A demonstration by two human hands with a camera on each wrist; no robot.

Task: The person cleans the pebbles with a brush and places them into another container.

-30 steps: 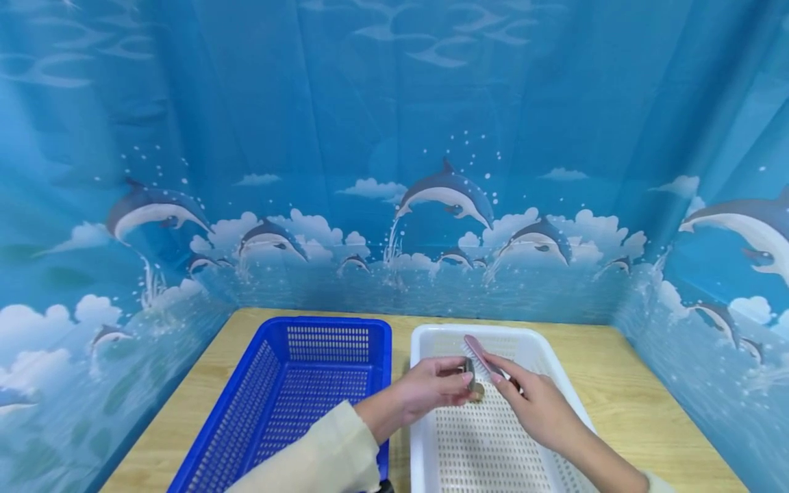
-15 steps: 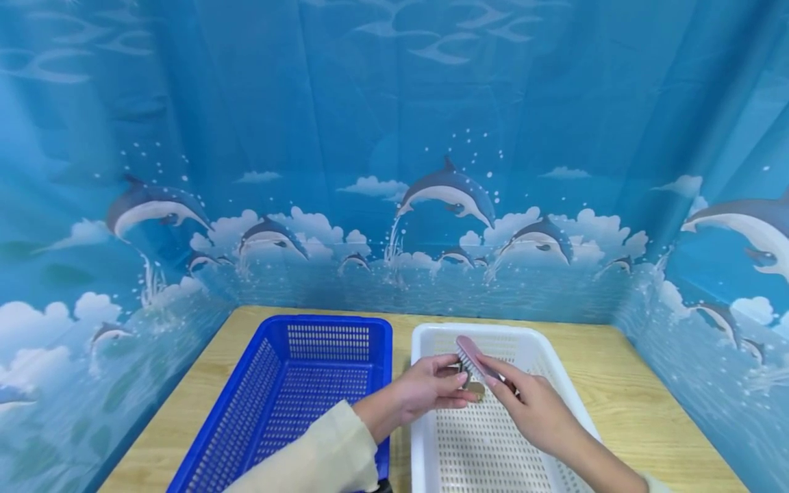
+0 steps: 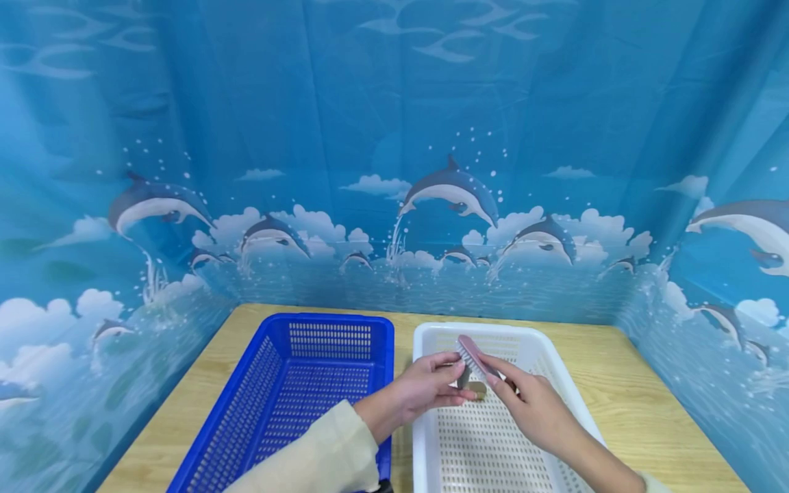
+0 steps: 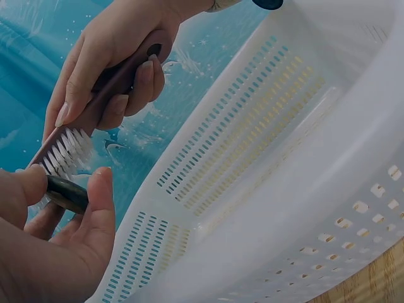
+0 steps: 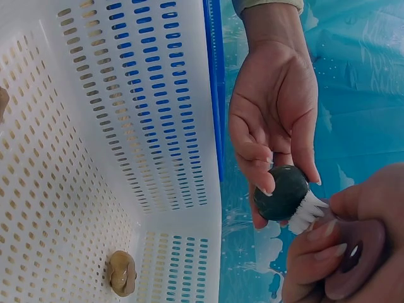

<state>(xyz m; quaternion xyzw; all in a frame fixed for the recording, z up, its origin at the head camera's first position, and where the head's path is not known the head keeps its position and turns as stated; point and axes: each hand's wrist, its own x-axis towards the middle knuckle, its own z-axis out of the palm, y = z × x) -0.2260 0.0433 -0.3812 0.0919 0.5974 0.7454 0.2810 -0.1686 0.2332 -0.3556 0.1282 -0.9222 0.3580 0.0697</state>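
Above the white basket (image 3: 422, 438), my left hand (image 3: 419, 392) holds a smooth, dark green, rounded stone (image 5: 282, 192) between thumb and fingers. My right hand (image 3: 537, 409) grips a mauve brush (image 3: 471, 349) by its handle. Its white bristles (image 4: 67, 151) face the stone and touch its edge in the right wrist view. From the head view the stone is mostly covered by the fingers and brush. A yellowish-brown stone-like lump (image 5: 122, 273) lies on the floor of the white basket, and it shows beneath the left fingertips in the head view.
A blue basket (image 3: 385, 383) stands to the left of the white one on a wooden table (image 3: 641, 404). Part of another brownish lump (image 5: 2, 103) shows at the left edge of the right wrist view. A dolphin-print curtain (image 3: 394, 137) encloses the back and sides.
The brush has shifted slightly left against the stone and turned so more of its bristles show. The left hand stays nearly in place, with the stone tilted a little.
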